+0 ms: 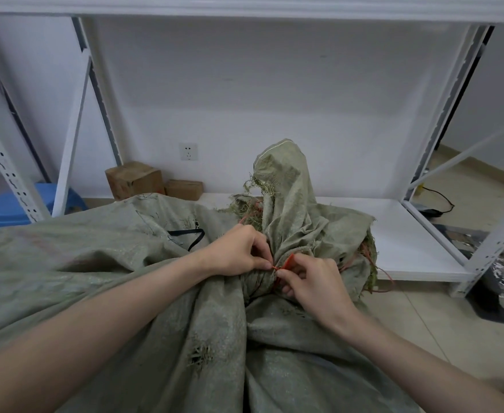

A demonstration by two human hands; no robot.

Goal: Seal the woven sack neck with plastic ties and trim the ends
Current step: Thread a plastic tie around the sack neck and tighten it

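At the gathered neck of the woven sack [286, 204]: left hand [239, 251] and right hand [313, 281] each pinched the red plastic tie [286, 261], apparently for cinching the bunched cloth.

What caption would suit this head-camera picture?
Left hand and right hand pinch a red plastic tie at the neck of a woven sack.
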